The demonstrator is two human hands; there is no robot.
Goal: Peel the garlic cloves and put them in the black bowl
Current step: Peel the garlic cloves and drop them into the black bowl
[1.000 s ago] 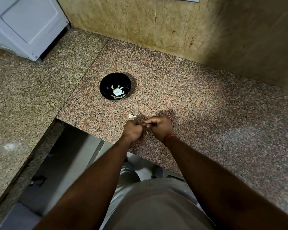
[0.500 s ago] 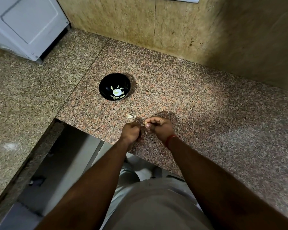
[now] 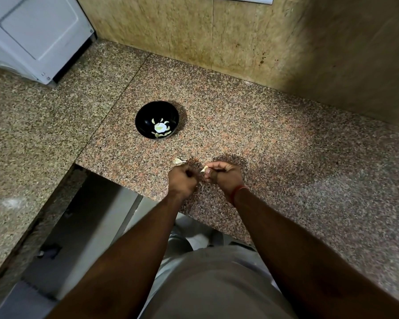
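Observation:
A black bowl (image 3: 145,116) stands on the granite counter and holds several pale peeled garlic cloves (image 3: 161,128). Nearer the counter's front edge my two hands hover side by side. My right hand (image 3: 225,177) pinches a small pale garlic clove (image 3: 204,169) at its fingertips. Just to its left, my left hand (image 3: 182,180) is curled into a fist; I cannot see whether it holds anything. A loose scrap of garlic skin (image 3: 179,160) lies on the counter just beyond my left hand.
The speckled counter (image 3: 274,139) runs right and back to a tiled wall (image 3: 251,38). A white appliance (image 3: 32,33) stands at the far left corner. Below the counter's front edge (image 3: 129,192) is a gap, with my light trousers visible.
My hands have drawn apart by a small gap; they were touching a second ago. The pale clove tip now shows at my right fingertips. The bowl has not moved.

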